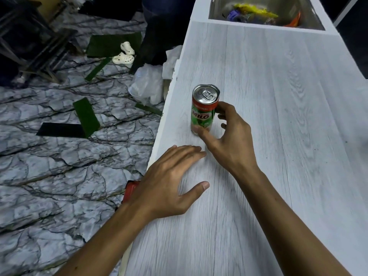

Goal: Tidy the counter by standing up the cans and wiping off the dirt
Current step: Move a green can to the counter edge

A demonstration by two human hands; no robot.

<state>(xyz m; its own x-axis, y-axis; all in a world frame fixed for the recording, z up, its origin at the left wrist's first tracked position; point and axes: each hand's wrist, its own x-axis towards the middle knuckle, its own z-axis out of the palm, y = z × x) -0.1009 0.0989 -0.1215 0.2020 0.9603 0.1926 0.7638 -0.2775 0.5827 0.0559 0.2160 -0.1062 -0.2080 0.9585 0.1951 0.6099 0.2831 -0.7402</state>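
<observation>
Your right hand (227, 134) holds the Milo can (203, 110): the thumb presses its lower front, the index fingertip sits on its upper right side, and the other fingers curl loosely just off the wall. The can stands upright, pull-tab on top, on the white wood-grain counter (278, 96), just beyond your left fingertips. Your left hand (169, 182) lies flat, palm down, fingers straight and close together, thumb spread wide, holding nothing. Dark specks of dirt (346, 142) lie well to the right of your right knuckles. A red object (130, 190) shows at the counter edge beside your left wrist; you cannot tell what it is. The steel sink (218, 8) is far beyond all fingers, with coloured litter inside.
</observation>
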